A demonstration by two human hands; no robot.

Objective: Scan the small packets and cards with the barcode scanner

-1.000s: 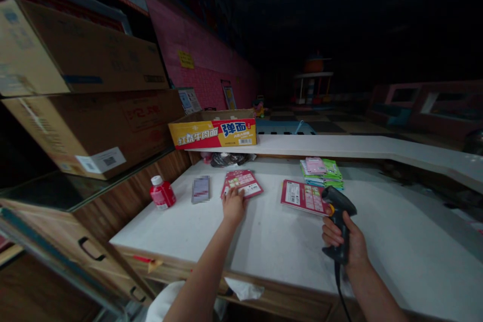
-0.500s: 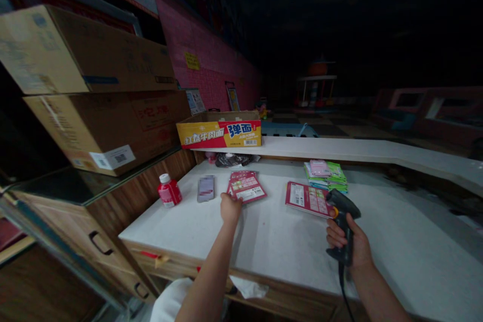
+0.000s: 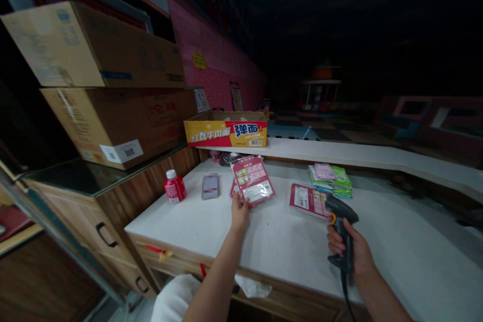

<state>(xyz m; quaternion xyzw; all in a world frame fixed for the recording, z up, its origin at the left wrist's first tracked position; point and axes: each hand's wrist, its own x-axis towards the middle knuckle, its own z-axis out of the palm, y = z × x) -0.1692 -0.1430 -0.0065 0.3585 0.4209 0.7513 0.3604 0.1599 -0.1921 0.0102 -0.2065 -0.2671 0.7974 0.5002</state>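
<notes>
My left hand [image 3: 240, 213] pinches the lower left corner of a red flat packet [image 3: 253, 179] in clear wrapping. The packet is tilted up, with a white barcode label near its lower edge, and it hides most of what lies behind it. My right hand [image 3: 352, 246] is wrapped round the handle of a black barcode scanner [image 3: 341, 226], its cable hanging down. The scanner's head overlaps the right end of a stack of red packets [image 3: 306, 201] lying label up on the white counter [image 3: 275, 241].
Behind the stack lie green and pink packets [image 3: 331, 178]. Left on the counter stand a red bottle [image 3: 174, 188] and a phone [image 3: 210, 186]. A noodle carton [image 3: 226, 132] sits on the raised ledge [image 3: 339, 150]. Cardboard boxes [image 3: 124, 121] are piled at the far left.
My left hand has lifted the top red packet off its pile and tilted it up. The scanner stays beside the right stack. The view has shifted slightly.
</notes>
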